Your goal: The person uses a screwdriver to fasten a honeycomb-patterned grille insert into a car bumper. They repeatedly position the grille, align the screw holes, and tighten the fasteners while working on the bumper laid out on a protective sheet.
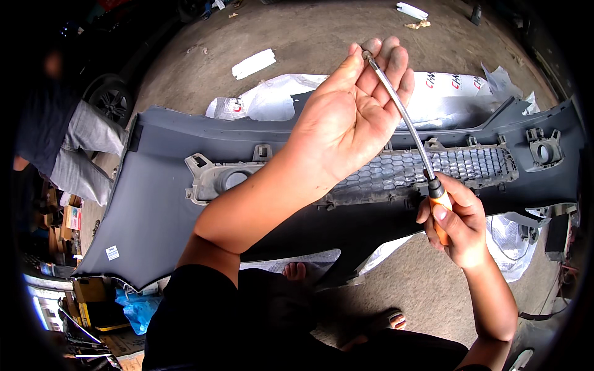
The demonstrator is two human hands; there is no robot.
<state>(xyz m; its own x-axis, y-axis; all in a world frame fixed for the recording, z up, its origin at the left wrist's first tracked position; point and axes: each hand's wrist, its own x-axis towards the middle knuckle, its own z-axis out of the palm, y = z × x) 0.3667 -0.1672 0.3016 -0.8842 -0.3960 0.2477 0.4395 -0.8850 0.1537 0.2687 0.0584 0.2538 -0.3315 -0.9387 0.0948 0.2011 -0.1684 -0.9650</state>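
Observation:
My left hand (352, 120) is raised with its palm up and fingers curled. Its thumb and index finger close around the tip of a screwdriver (402, 110); a small piece at that tip is too small to name. My right hand (461, 226) grips the screwdriver's orange and black handle, and the long metal shaft slants up to the left hand. Below both hands lies a dark grey car bumper (162, 185). A honeycomb grille (396, 174) runs along its middle, partly hidden by my left forearm. A round-holed bracket (544, 152) sits at its right.
Clear and white plastic wrapping (433, 108) lies under the bumper. White strips (253, 63) rest on the concrete floor (309, 37). At left stands another person (86, 142) in grey trousers, near a car wheel (111, 99). Boxes and a blue bag (137, 309) are at lower left.

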